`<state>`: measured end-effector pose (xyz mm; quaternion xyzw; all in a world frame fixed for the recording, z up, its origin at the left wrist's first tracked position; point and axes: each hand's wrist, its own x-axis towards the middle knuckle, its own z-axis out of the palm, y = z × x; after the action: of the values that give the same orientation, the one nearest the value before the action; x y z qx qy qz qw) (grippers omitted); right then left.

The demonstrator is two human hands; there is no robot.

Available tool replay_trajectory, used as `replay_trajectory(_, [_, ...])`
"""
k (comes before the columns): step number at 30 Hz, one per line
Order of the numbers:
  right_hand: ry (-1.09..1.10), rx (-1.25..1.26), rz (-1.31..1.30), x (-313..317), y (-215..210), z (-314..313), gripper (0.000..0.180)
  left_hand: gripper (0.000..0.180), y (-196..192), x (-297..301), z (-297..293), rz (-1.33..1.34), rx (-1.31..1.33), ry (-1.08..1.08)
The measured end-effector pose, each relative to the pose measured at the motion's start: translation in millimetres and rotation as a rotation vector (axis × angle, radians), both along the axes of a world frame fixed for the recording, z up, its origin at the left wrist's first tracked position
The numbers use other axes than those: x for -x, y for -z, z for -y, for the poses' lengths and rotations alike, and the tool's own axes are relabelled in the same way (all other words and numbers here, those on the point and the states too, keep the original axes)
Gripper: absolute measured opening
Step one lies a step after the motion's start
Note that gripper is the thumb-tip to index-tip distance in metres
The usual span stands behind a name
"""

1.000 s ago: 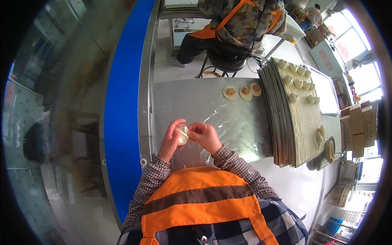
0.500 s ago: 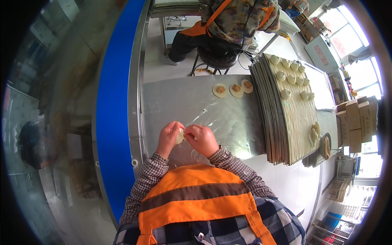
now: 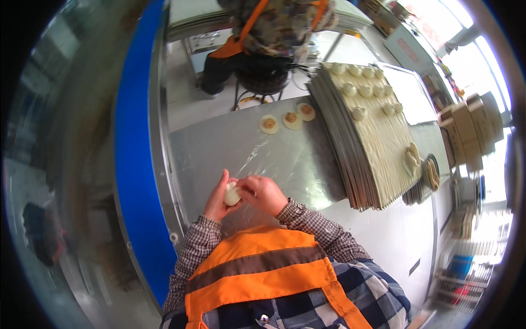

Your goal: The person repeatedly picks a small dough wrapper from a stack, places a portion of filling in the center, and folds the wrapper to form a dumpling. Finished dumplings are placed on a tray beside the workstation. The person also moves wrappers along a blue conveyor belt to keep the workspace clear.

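Observation:
My left hand (image 3: 218, 197) cups a white stuffed bun (image 3: 232, 195), its palm and thumb curved round the bun's outer side. The curled fingers of my right hand (image 3: 264, 194) meet the bun's right upper edge; the fingertips are partly hidden. Both hands are over the near part of the metal table (image 3: 219, 137). Farther off on this table lie flat dough rounds topped with brownish filling: one on the left (image 3: 269, 124), one in the middle (image 3: 291, 120) and one on the right (image 3: 307, 111).
To the right, a stack of trays (image 3: 339, 142) carries a cloth (image 3: 383, 148) with several shaped buns (image 3: 365, 91). A crumpled cloth (image 3: 411, 159) lies near its corner. A blue strip (image 3: 134, 137) borders the table's left. Ahead, a co-worker (image 3: 268, 33) sits on a stool (image 3: 263, 82).
The view has shifted, so the table and trays sit farther left. My right hand's pinch at the bun's top has loosened, and more of the bun shows in my left hand.

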<state>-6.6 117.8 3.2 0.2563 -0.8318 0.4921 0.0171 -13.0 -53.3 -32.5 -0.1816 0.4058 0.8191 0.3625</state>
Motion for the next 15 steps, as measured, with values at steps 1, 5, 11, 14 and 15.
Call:
replay_trajectory(1, [-0.037,0.000,-0.024,-0.9,-2.1,-6.9,0.021,0.058,-0.1,2.1,-2.7,0.057,-0.013,0.021])
replay_trajectory(5, [-0.101,-0.041,-0.188,1.3,-4.1,-34.1,0.017,0.061,-2.2,7.3,-24.1,0.106,-0.501,0.259])
replay_trajectory(11, [0.110,-0.160,-0.139,-3.7,-4.7,-78.1,0.022,0.058,18.1,10.8,-89.4,-0.233,0.049,-0.026])
replay_trajectory(14, [0.264,-0.086,0.123,-11.1,-21.4,-108.3,0.036,0.058,26.0,32.0,-124.4,-0.214,-0.153,0.081])
replay_trajectory(15, [0.341,-0.078,0.098,-11.8,-28.1,-119.4,0.040,0.058,23.2,41.3,-138.8,-0.230,-0.263,0.151])
